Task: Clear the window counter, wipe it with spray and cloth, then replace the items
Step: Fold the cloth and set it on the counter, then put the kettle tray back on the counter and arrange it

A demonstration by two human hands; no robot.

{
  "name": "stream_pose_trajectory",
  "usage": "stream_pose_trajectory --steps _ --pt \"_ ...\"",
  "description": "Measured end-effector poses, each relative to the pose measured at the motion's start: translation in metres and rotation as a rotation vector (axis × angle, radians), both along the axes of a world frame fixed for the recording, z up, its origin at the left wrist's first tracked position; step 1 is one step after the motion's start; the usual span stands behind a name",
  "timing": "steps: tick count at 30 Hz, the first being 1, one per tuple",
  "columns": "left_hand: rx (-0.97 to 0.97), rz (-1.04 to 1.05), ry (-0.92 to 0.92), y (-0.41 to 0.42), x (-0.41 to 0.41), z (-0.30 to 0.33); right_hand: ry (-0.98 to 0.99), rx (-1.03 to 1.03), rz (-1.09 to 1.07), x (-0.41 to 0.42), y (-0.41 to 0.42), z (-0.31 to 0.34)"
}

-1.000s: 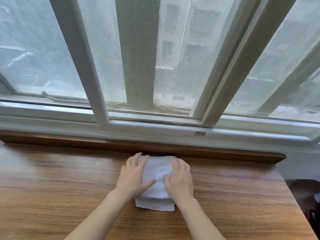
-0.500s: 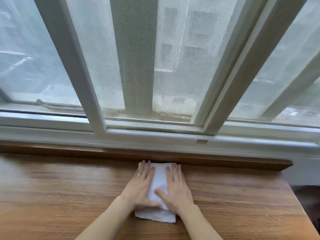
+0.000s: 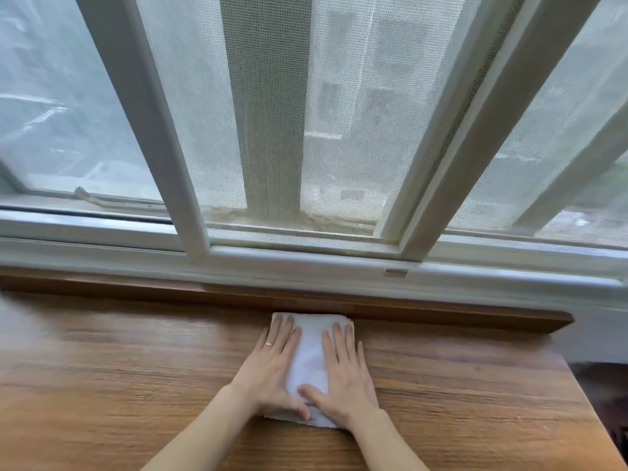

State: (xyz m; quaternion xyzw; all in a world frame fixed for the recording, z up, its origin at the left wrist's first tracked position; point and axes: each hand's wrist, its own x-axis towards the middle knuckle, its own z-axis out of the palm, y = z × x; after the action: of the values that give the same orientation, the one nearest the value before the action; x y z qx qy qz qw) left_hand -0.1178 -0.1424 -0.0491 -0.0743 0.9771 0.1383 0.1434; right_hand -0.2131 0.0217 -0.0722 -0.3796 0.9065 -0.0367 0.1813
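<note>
The folded white cloth (image 3: pixel 311 362) is pressed flat to the tabletop (image 3: pixel 119 375), against its back ledge (image 3: pixel 441 316), under the flattened, straight-fingered left hand (image 3: pixel 272 372) and right hand (image 3: pixel 346 375), presumably for an even wiping pressure.

You have free wooden counter (image 3: pixel 119 385) at left, right and bottom of the frame. At the top, a raised wooden ledge (image 3: pixel 441 316) and the window frame (image 3: pixel 306 263) block you. The cloth (image 3: pixel 311 351) touches this ledge.

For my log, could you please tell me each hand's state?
Left hand: open, pressing flat on the cloth.
Right hand: open, pressing the cloth too.
</note>
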Motion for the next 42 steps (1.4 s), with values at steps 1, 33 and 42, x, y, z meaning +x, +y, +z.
stream_pose_trajectory --steps 1,33,42 --pt "-0.009 0.006 0.015 0.0 0.0 0.0 -0.001 -0.002 -0.002 0.0 0.0 0.0" --pt "0.013 -0.097 0.137 0.05 -0.032 0.114 -0.009 -0.113 -0.33 0.011 0.064 0.121" --pt "0.162 -0.19 0.138 0.147 -0.064 0.15 -0.042 -0.251 -0.62 0.019 0.166 0.153"
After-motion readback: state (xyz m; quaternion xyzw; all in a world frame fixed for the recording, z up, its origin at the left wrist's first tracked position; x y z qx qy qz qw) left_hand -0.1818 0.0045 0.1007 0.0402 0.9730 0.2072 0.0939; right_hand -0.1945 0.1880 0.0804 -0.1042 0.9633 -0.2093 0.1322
